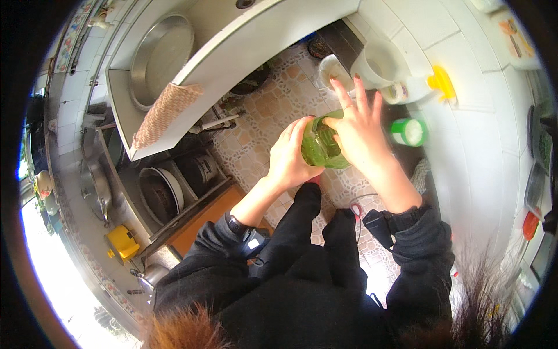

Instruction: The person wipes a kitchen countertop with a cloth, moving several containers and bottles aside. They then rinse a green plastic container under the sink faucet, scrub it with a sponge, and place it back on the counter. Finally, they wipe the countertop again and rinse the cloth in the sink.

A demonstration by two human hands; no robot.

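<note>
A translucent green container (320, 148), glossy and rounded, is held in front of my body above the tiled floor. My left hand (287, 152) wraps its near left side, thumb low and fingers along the upper side. On its right, my right hand (359, 124) has the index finger bent onto the container's upper edge and the thumb against its side. The other fingers of that hand spread away into the air. Whether the container has a lid on is hard to tell, since my fingers cover part of it.
A white shelf unit (270, 30) holds a metal basin (163, 61) and a woven cloth (168, 113). Along the right wall stand a white plastic pitcher (381, 65), a yellow-topped bottle (416, 89) and a green-rimmed jar (409, 132). An enamel basin (161, 196) sits at left.
</note>
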